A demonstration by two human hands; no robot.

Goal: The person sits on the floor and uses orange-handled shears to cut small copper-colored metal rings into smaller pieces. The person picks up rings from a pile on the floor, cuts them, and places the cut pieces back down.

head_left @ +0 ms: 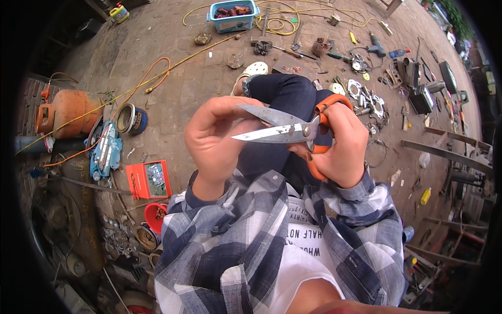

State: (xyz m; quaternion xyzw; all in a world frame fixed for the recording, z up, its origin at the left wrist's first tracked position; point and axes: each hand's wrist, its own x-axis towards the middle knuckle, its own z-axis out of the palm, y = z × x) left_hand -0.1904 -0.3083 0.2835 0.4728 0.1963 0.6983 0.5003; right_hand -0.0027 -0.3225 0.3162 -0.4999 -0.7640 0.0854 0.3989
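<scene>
My right hand (345, 144) is wrapped round the orange handles of a pair of scissors (280, 133), held above my lap. The worn metal blades are parted and point left, toward my left hand (214, 138). My left hand is closed, its thumb and fingers pinched together behind the blades. A tiny brownish bit shows between the blades by those fingertips. Mostly covered by the blades, it is too small to name.
A blue basin (233, 21) with reddish-brown pieces stands far ahead. To the left are an orange gas cylinder (73, 112), a paint tin (130, 119), a red box (137, 182) and a red bowl (151, 215). Tools, including a heat gun or drill (375, 46), and metal parts (374, 102) lie at right.
</scene>
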